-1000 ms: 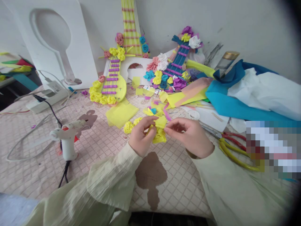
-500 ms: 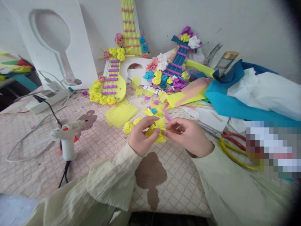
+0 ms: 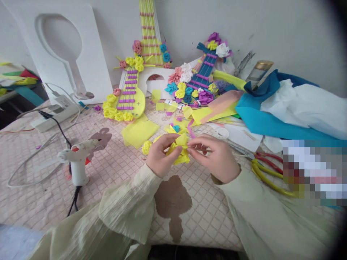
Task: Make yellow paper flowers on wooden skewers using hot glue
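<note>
Between the thumb and fingers of my left hand is a folded piece of yellow crepe paper, its petal-like edges sticking up and down. My right hand pinches a thin brown stick; its far end meets the right side of the paper, where the fingertips hide the exact contact. A yellow paper flower lies just left of my left hand. Flat yellow paper squares are spread beyond it.
At left stands a white glue gun, its cord near a power strip. Small flower-covered guitars, one yellow and one blue, lean at the back. Yellow-and-red-handled pliers and blue fabric-like sheets lie right.
My right hand has shifted slightly left and turned, so more of the stick shows. The yellow paper stays in my left hand, tilted a little differently.
</note>
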`<state>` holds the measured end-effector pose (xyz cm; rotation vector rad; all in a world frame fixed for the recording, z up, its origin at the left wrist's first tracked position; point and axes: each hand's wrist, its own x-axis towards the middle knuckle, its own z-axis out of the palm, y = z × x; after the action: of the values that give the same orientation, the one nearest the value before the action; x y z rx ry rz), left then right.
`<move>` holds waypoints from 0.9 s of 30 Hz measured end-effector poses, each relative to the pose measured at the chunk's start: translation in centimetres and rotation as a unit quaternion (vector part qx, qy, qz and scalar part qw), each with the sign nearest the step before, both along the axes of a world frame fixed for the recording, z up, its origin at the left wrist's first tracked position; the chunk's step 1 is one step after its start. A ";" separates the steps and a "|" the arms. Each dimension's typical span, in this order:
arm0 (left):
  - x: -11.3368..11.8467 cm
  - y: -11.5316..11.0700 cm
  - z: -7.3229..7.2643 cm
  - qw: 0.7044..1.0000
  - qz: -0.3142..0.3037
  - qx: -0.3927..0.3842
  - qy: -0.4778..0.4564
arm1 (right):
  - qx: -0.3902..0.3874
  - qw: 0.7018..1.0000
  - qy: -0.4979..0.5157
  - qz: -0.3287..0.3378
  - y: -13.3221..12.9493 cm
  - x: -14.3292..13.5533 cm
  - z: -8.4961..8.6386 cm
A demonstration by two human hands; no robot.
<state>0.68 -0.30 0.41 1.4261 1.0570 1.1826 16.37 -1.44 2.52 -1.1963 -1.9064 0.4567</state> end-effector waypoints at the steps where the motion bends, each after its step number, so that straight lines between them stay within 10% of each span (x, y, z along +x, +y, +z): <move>1: 0.0 0.0 0.1 1.000 0.001 -0.010 -0.003 | 0.019 1.000 -0.011 0.010 0.1 0.0 0.0; 13: -0.2 0.1 0.1 0.999 -0.021 -0.039 -0.031 | -0.067 0.998 0.007 -0.002 0.3 0.3 0.3; 21: -1.1 0.5 1.3 0.995 0.077 0.034 0.045 | -0.151 0.987 0.045 -0.029 0.5 0.4 -0.3; 27: -0.6 -0.5 1.2 0.995 0.010 -0.007 0.098 | -0.152 0.986 0.061 -0.001 0.2 0.2 -0.2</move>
<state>0.07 -0.80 1.62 1.5474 1.2159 1.0626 16.54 -1.24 2.36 -1.3315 -1.7734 0.8242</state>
